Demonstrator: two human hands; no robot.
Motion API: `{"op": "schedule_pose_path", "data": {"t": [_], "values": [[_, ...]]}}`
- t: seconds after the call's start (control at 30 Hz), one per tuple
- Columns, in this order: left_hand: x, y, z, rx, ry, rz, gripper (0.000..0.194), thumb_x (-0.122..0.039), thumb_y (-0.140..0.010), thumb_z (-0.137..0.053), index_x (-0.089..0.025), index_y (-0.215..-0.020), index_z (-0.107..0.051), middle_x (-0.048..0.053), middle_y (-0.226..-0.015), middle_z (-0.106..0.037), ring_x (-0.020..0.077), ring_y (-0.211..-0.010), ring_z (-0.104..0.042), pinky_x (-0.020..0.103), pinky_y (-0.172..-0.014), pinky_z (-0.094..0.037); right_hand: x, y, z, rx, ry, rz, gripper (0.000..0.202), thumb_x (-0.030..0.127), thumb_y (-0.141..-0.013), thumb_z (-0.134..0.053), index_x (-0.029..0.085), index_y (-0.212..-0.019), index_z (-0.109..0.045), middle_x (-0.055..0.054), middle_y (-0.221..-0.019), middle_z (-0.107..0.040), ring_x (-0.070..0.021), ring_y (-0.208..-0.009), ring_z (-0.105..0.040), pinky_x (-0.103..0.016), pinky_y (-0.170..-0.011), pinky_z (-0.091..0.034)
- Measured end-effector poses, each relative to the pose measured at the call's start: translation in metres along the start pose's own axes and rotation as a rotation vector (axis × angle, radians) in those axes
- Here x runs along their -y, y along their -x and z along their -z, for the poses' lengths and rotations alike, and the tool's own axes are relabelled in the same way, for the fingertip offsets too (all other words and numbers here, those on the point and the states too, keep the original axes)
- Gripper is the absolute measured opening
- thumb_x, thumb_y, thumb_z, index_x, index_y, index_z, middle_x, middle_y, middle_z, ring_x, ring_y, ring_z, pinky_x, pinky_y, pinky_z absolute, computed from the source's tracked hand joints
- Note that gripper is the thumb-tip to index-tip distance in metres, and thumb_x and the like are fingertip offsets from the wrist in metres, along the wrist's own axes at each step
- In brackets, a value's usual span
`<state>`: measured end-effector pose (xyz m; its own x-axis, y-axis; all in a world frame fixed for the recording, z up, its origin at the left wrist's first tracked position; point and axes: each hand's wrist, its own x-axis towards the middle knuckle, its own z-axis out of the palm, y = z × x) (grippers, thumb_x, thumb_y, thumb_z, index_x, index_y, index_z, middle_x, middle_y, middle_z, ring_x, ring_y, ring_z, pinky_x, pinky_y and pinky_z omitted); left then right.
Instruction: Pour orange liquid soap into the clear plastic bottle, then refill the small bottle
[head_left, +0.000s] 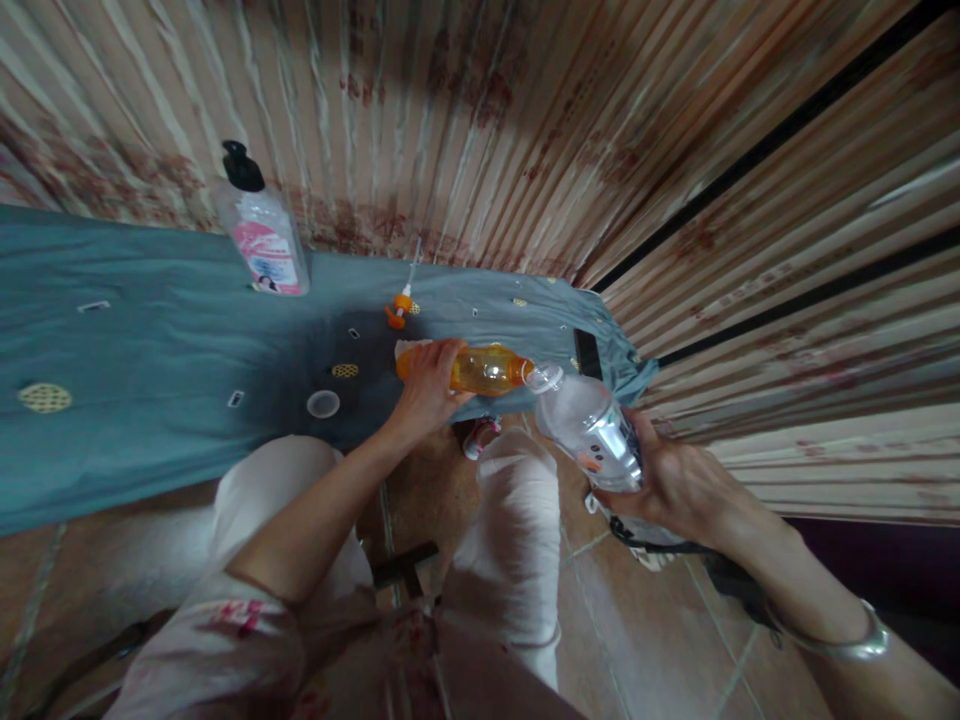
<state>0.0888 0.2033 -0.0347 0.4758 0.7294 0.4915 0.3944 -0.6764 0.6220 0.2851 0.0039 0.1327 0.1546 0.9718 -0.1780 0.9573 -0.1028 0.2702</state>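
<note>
My left hand [431, 385] is wrapped round an orange bottle [487, 370], which is tipped on its side with its neck to the right. In my right hand [679, 485] is a large clear plastic bottle [589, 425], tilted so its mouth meets the orange bottle's mouth. The two necks touch or nearly touch; I cannot tell which. Any liquid passing between them is too small to make out. Beyond my left hand, an orange pump top [400, 308] with a thin clear tube lies on the blue-green cloth.
A pump bottle with a black top [266, 235] stands at the back left of the cloth-covered surface [150, 330]. A round white cap [322, 404] lies near the front edge, and a dark phone-like slab [587, 353] at the right end. A pleated curtain [450, 130] hangs behind.
</note>
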Motion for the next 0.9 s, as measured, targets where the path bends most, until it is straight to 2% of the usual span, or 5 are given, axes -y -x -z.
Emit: {"op": "schedule_pose_path", "data": {"t": [0.63,0.9], "values": [[-0.0001,0.0007,-0.0002,-0.018,-0.009,-0.013,0.062,-0.028,-0.066,-0.073,-0.018,-0.120,-0.043,0.010,-0.117,-0.055,0.0280,-0.108,-0.050,0.044,-0.096,-0.037,0.0017,-0.0006,0.0015,0.038,0.022,-0.030,0.079,0.053,-0.066,-0.065,0.009,-0.126,-0.037,-0.009,-0.072,-0.070,-0.0283,-0.062,-0.068,-0.028,-0.048,-0.039],[0.0022,0.0011,-0.0026,-0.058,-0.025,-0.040,0.064,-0.028,-0.064,-0.076,-0.017,-0.118,-0.044,0.010,-0.115,-0.057,0.0277,-0.106,-0.052,0.043,-0.094,-0.038,0.0042,-0.0008,0.0024,0.034,-0.002,-0.029,0.075,0.050,-0.067,-0.065,0.009,-0.124,-0.039,-0.010,-0.073,-0.071,-0.0283,-0.063,-0.068,-0.029,-0.050,-0.041]]}}
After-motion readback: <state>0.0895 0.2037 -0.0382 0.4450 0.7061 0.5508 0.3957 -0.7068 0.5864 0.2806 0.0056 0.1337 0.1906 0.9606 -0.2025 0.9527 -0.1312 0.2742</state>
